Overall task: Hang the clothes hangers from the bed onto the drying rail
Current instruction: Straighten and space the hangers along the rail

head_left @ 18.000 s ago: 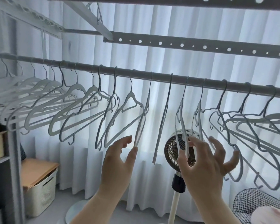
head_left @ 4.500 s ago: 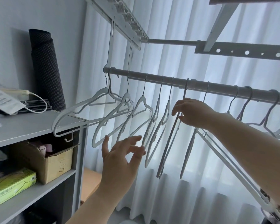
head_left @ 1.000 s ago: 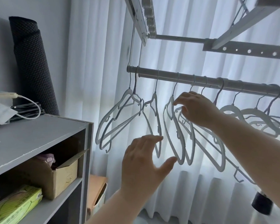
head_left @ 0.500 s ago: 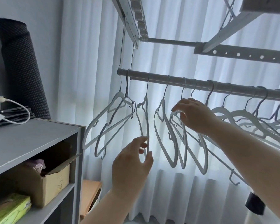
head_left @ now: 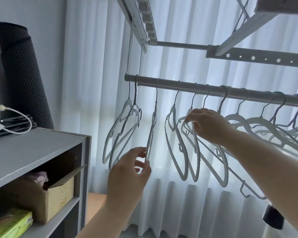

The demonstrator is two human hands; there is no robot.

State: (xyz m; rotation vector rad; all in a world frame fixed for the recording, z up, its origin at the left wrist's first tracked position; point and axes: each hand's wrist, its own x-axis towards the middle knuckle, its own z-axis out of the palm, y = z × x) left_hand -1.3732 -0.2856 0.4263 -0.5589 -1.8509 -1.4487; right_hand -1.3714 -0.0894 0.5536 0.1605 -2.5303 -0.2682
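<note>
A grey drying rail [head_left: 213, 89] runs from upper middle to the right edge, with several white hangers hooked on it. My left hand [head_left: 127, 174] is below the rail's left end and pinches the lower edge of one thin hanger [head_left: 151, 133] that hangs edge-on. Further right, my right hand [head_left: 208, 125] grips the shoulder of another hanger [head_left: 190, 145] just under the rail. Two hangers [head_left: 120, 134] hang at the rail's left tip, and more hangers [head_left: 258, 127] crowd the right side. The bed is out of view.
A grey shelf unit [head_left: 33, 148] stands at left, with a rolled dark mat [head_left: 22, 78], a white cable, a cardboard box [head_left: 55, 196] and a green packet [head_left: 10, 225]. White curtains [head_left: 96, 83] hang behind. A perforated rack bar [head_left: 258, 57] runs overhead.
My left hand has closed its fingertips on the thin hanger's lower edge, after hovering open a second ago. My right hand stays on the hanger by the rail. The view has shifted slightly.
</note>
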